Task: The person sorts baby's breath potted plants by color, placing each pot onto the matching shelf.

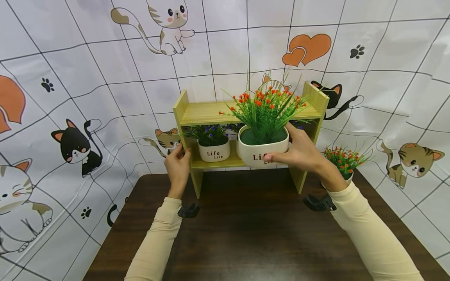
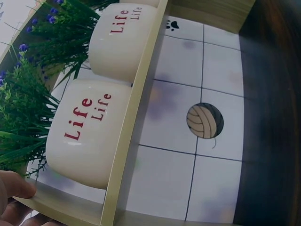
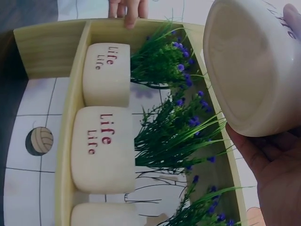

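Outward, the left hand [image 1: 177, 164] pinches the shelf [image 1: 207, 113]; the right hand [image 1: 302, 151] grips a raised flowerpot [image 1: 256, 151].

The right hand [image 1: 299, 150] hides some lettering [image 1: 256, 157] on the held pot [image 1: 261, 150]; both sleeves [image 1: 154, 242] are cropped.

The left grip [image 2: 15, 185] pinches the wooden shelf [image 2: 134, 113] bearing white "Life" pots [image 2: 84, 136] with purple flowers [image 2: 23, 48]

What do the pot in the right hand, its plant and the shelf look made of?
Pot: probably glazed ceramic, glossy with soft highlights; plastic is possible.
Plant: likely plastic, given its uniformly green, stiff-looking blades.
Shelf: wood or wood-look board, smooth and satin, with faint grain lines.
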